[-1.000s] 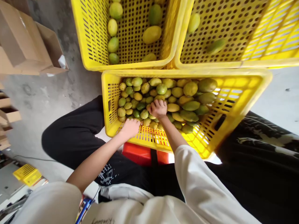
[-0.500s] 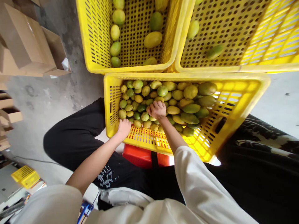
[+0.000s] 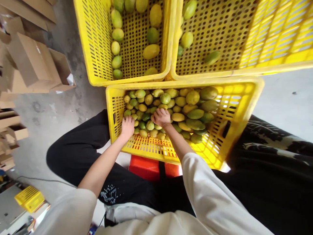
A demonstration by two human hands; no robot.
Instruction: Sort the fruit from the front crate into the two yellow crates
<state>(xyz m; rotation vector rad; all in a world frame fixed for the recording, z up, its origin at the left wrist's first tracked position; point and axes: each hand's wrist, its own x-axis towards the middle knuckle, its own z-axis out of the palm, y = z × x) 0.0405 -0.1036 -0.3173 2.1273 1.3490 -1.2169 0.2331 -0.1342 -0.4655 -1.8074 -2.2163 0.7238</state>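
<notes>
Dozens of yellow-green fruits [image 3: 165, 98], possibly mangoes, lie heaped in the near yellow plastic crate [image 3: 258, 87] in the head view: small, roundish ones to the left, longer ones [image 3: 195, 114] to the right. The left hand [image 3: 127, 126] rests palm down over the fruits by the crate's left end, fingers slightly apart; whether it pinches one cannot be made out. The right hand [image 3: 161, 117] is curled over small fruits mid-heap, just left of an oblong yellow fruit [image 3: 178, 117]; its fingertips are hidden, so its grip cannot be told either. The small fruits look light and firm enough for one hand, but their smooth, curved skins may roll or slip; the longer ones are probably heavier. Thumb and fingers around the middle seem the best hold, pressed gently, as the skin could bruise. Two more yellow crates [image 3: 132, 79] behind hold scattered fruits.
</notes>
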